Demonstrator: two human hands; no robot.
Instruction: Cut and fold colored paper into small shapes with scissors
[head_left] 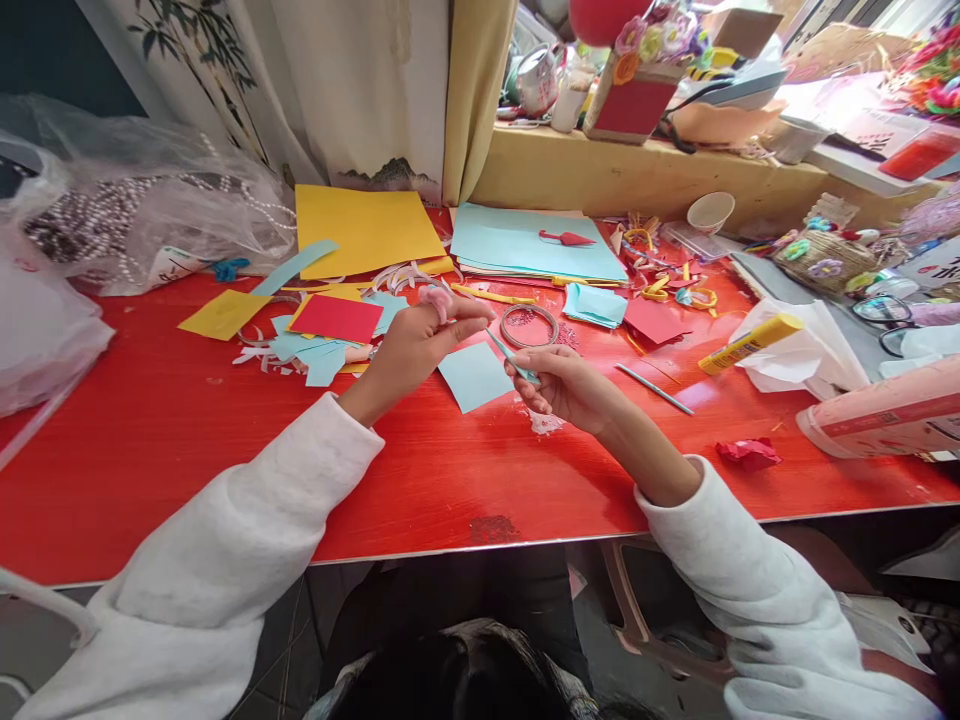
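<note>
My right hand pinches a narrow, pointed piece of folded light-blue paper, its thin tip aimed up and left. Just left of that tip is my left hand, its thumb and fingers drawn together; whatever they may hold is too small to make out. Something soft and pink sits around a finger of the left hand. Beneath and between both hands lies a light-blue square sheet, flat on the red table. A round ring, perhaps a tape roll, rests just beyond the right hand.
Left are a red paper rectangle, paper scraps and a plastic bag of beads. Yellow sheets and a blue stack carrying a red folded shape lie behind. Right are a thin blue stick and a glue stick.
</note>
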